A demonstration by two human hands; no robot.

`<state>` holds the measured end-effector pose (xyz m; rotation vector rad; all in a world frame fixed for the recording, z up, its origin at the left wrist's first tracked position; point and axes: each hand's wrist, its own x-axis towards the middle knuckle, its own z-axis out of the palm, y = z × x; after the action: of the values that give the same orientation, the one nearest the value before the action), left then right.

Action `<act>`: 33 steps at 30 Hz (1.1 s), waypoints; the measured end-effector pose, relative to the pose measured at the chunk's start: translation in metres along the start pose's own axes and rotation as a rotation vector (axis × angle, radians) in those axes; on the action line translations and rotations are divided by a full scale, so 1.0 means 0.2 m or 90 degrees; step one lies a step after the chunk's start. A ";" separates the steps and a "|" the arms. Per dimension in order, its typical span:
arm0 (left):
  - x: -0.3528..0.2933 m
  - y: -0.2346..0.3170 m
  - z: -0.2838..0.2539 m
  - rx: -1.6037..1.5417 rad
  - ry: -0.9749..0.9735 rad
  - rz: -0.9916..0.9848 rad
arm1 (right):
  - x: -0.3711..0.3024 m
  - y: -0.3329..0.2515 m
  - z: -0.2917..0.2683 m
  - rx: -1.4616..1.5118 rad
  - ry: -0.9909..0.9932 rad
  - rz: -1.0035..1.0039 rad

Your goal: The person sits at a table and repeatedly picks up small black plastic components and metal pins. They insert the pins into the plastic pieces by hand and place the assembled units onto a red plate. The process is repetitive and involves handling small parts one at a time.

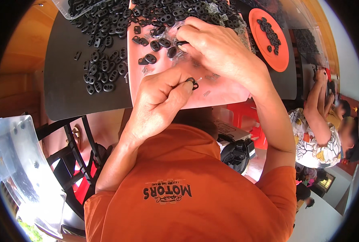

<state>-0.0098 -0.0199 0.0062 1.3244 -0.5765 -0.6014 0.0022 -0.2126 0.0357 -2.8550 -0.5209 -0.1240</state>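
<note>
Dark lettering (167, 192) marked your orange shirt (183, 151). Your left hand (159, 99) pinched a small black piece (193, 83) at its fingertips; your right hand (215, 46), apart, curled by the black pile (115, 24), its grip unclear.

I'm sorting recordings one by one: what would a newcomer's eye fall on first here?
Probably the orange shirt filling the lower middle. Next, the heap of small black parts along the top edge, with a red-orange plate holding more at upper right. Then, near the centre, the left hand pinching a single black part.
</note>
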 end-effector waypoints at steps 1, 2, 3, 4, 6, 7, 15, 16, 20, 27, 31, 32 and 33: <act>0.00 0.00 0.00 -0.006 0.003 0.001 | 0.00 0.01 0.02 0.001 0.016 -0.007; 0.00 0.00 0.01 -0.011 0.007 0.004 | 0.00 0.01 0.02 0.002 0.033 -0.015; 0.00 0.00 0.01 -0.017 0.010 0.006 | 0.00 0.02 0.01 0.063 0.038 -0.012; 0.00 0.01 0.01 -0.022 0.008 0.004 | 0.00 0.02 -0.02 0.125 0.042 -0.009; 0.00 0.03 0.01 -0.031 0.005 -0.002 | -0.02 0.01 -0.03 0.272 0.027 0.029; -0.01 0.01 0.01 -0.025 0.009 0.013 | -0.04 -0.01 -0.03 0.356 0.007 0.065; -0.01 -0.05 0.00 -0.081 0.027 0.067 | -0.07 -0.09 -0.03 0.592 -0.013 0.002; -0.02 -0.03 0.00 -0.075 0.016 0.040 | -0.07 -0.08 -0.01 0.574 0.008 -0.036; -0.03 -0.02 -0.02 -0.076 -0.006 0.018 | -0.09 -0.15 -0.06 0.695 0.033 0.093; -0.03 -0.03 0.00 -0.125 0.032 0.070 | -0.18 -0.13 0.02 0.693 0.068 0.126; -0.03 -0.03 -0.01 -0.150 0.045 0.068 | -0.24 -0.15 -0.01 0.700 0.038 0.167; -0.02 -0.03 0.00 -0.166 0.039 0.065 | -0.24 -0.15 -0.01 0.692 0.044 0.153; -0.02 -0.02 0.01 -0.181 0.032 0.061 | -0.25 -0.14 -0.01 0.683 0.049 0.139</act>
<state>-0.0142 -0.0181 0.0018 1.0352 -0.4902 -0.5473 -0.0537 -0.2045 0.0373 -1.8226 -0.1565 0.0725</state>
